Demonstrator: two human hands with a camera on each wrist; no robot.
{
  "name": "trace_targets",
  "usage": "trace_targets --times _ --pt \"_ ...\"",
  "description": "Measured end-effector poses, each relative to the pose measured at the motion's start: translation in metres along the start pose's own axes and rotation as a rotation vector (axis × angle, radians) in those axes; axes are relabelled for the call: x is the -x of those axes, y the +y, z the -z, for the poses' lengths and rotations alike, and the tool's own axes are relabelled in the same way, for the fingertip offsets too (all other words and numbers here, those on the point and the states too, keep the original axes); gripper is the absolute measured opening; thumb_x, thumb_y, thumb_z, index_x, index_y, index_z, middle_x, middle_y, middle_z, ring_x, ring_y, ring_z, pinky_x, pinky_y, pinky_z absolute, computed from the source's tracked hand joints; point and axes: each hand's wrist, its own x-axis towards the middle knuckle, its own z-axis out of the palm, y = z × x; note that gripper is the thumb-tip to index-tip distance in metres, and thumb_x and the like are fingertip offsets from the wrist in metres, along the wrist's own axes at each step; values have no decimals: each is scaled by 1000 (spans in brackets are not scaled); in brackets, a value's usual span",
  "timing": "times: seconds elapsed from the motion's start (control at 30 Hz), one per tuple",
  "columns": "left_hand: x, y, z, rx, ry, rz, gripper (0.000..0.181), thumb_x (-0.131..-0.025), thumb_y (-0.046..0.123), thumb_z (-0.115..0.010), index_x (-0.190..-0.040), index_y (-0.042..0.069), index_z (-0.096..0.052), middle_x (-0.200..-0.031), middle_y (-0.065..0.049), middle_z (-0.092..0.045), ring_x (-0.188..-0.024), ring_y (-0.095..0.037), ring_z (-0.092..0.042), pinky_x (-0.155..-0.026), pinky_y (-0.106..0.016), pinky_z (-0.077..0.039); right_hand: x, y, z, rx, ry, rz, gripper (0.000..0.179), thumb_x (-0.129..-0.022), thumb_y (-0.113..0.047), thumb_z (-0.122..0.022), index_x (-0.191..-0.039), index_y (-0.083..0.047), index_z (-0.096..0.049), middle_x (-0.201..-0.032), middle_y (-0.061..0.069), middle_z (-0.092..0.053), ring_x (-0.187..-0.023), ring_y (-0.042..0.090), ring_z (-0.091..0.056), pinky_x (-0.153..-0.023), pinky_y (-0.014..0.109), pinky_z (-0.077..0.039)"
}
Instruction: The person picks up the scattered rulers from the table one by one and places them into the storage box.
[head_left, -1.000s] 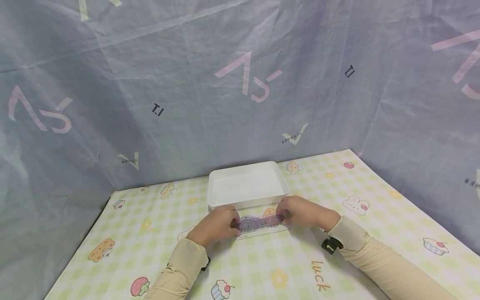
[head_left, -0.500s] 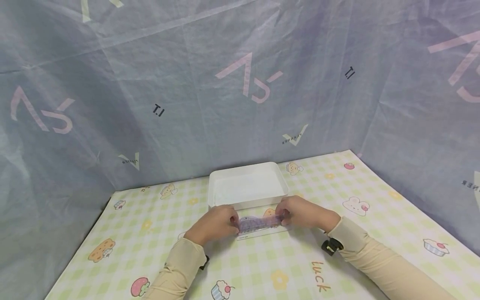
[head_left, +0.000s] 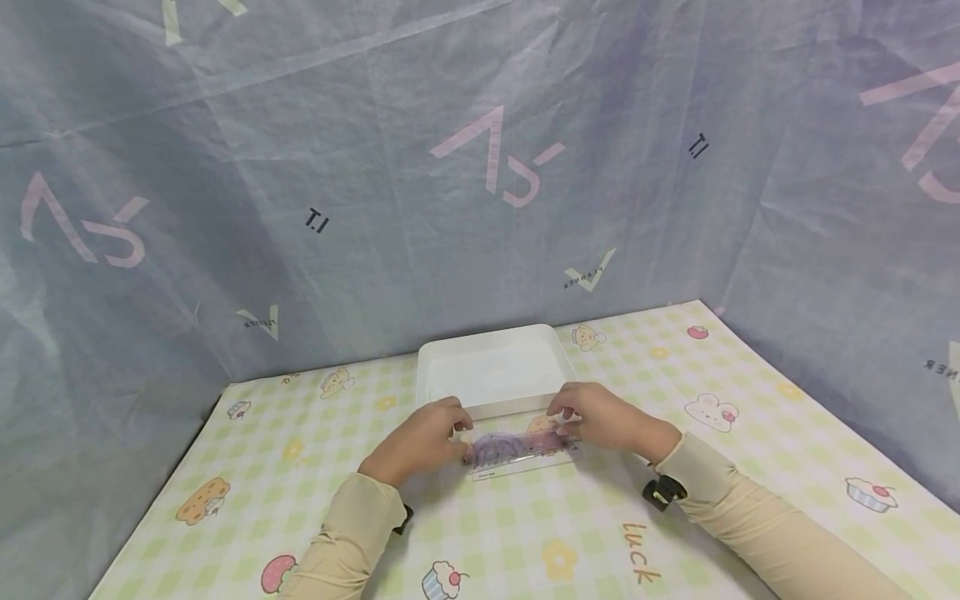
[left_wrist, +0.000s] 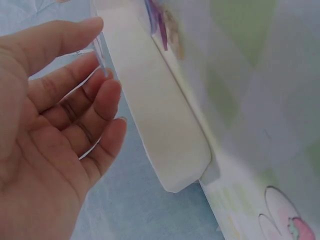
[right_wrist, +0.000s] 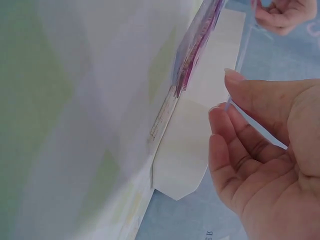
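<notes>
Because the clear plastic sleeve (head_left: 525, 468) looks so thin, I'd treat it gently: it sits low between my two hands, just on the near side of the white tray (head_left: 506, 407), with a purple ruler set (head_left: 498, 448) showing through. A curve like a protractor's shows toward my left; whether the near edge rests on the cloth or floats just over it, I can't tell. My left hand (head_left: 420, 437) has its fingers (left_wrist: 102, 106) curled, thumb facing the tips, with a sliver of clear film pinched between. My right hand (head_left: 603, 417) mirrors it at the other end; how hard either squeezes doesn't show. To do this well, I think I should hold both ends level, with only a light outward pull, so the film is taut without tearing and no ruler slides to one side. The tray's front wall is close to my fingertips, so I'd mind bumping it. Around that spreads the green-checked cloth (head_left: 585, 517) over the desk, and behind hangs a blue-grey curtain (head_left: 420, 250)
</notes>
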Motion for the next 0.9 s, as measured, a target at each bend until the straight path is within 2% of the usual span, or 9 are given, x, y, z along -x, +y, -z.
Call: trace_targets --times 0.23,0.4,0.53,0.7,0.9 --pt "0 -2 7 18 39 -2 26 -89 19 -73 -113 7 -72 -102 5 -59 -91 -14 -57 -79 -33 -50 -1 -2 3 -2 45 -13 23 -83 2 -76 -105 -4 -74 -99 4 -67 -88 19 -65 -76 32 -55" --pt "-1 -7 13 24 73 -14 25 -92 17 -73 -114 6 -71 -106 0 -58 -90 -17 -56 -76 -33 -50 -5 -5 10 9 86 -3 24 -84 -2 -77 -108 -4 -74 -100 3 -67 -87 16 -65 -76 33 -55" --pt "-6 -10 17 1 108 -18 25 -92 17 -73 -114 6 -71 -106 -1 -57 -85 -13 -52 -74 -32 -49 -10 -5 15 21 112 14 24 -85 -2 -77 -108 -4 -73 -101 4 -68 -86 15 -64 -75 31 -55" --pt "-9 -12 18 -24 125 5 25 -92 18 -74 -114 8 -71 -108 1 -57 -83 -11 -50 -73 -31 -48 -16 -3 16 16 99 -7 24 -86 -3 -76 -110 -6 -73 -102 3 -67 -87 15 -64 -75 26 -54" --pt "-16 -20 19 24 176 41 24 -91 12 -74 -113 4 -71 -109 -4 -58 -90 -18 -57 -76 -33 -50 -33 3 13 31 112 -13 23 -86 -5 -77 -109 -4 -74 -99 4 -67 -85 16 -64 -73 26 -54"
